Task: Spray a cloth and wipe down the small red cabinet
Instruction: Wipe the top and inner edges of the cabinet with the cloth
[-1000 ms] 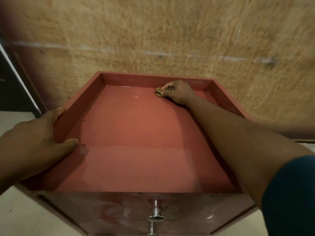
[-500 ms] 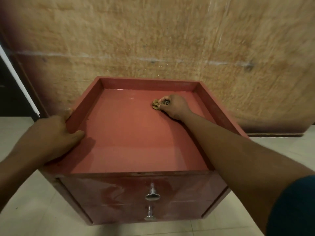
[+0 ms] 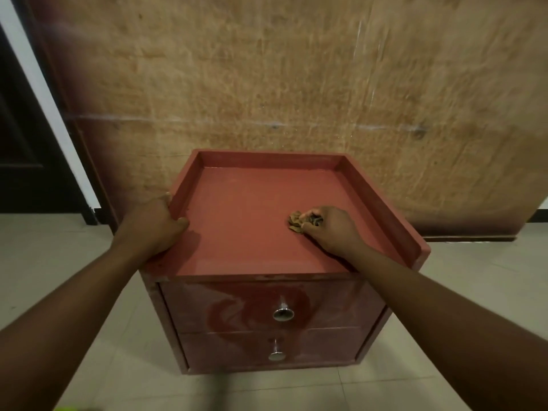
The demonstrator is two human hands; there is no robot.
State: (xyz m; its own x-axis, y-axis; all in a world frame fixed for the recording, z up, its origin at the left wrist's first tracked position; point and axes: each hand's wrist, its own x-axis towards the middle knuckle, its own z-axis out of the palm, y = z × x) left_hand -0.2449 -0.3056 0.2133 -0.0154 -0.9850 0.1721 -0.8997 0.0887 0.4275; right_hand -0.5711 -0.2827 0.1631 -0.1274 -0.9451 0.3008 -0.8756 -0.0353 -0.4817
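The small red cabinet (image 3: 246, 221) stands on the floor before me, with a raised lip on three sides of its top and two drawers with metal knobs. My right hand (image 3: 332, 229) presses a crumpled tan cloth (image 3: 296, 222) onto the right part of the top. My left hand (image 3: 157, 223) grips the left lip of the cabinet, thumb resting on the top surface. No spray bottle shows clearly.
A large brown plywood board (image 3: 296, 78) leans against the wall right behind the cabinet. A dark doorway with a white frame (image 3: 35, 84) is at the left. Pale floor tiles (image 3: 59, 250) surround the cabinet. A green-yellow sliver (image 3: 68, 408) shows at the bottom edge.
My head has pulled back, so the whole cabinet front shows. My right hand has dragged the cloth from the back lip toward the front right. My left hand stays on the left lip.
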